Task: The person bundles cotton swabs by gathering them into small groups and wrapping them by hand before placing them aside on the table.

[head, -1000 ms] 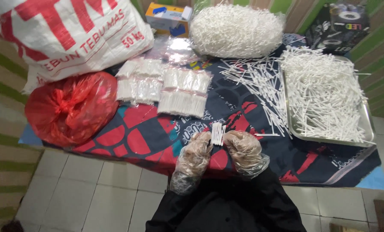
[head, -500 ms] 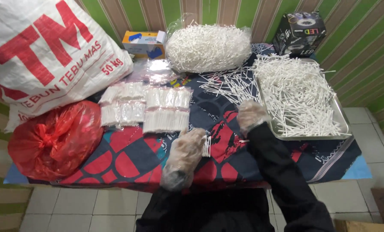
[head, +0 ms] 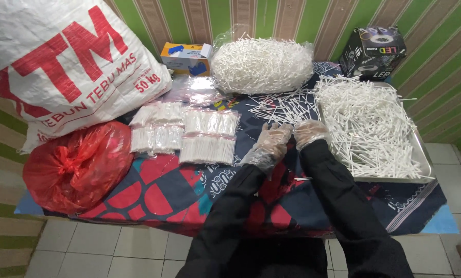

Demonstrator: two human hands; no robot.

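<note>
Both my hands wear clear plastic gloves over black sleeves. My left hand (head: 272, 143) reaches forward with fingers spread, its tips at the near edge of a loose scatter of thin white sticks (head: 279, 107) on the patterned cloth. My right hand (head: 309, 133) is curled close beside it, between that scatter and the metal tray (head: 426, 164) heaped with more white sticks (head: 367, 121). Whether the right hand holds any sticks is hidden by the glove. One stick (head: 302, 178) lies alone near my forearms.
Small clear packets of sticks (head: 210, 136) lie left of my hands. A clear bag of sticks (head: 261, 64), a yellow-blue box (head: 186, 55) and a black box (head: 374, 51) stand at the back. A white sack (head: 60, 67) and a red bag (head: 76, 164) fill the left.
A second ago both hands held a small packet near the table's front edge. They have since moved forward to the loose sticks, and the packet is no longer in them.
</note>
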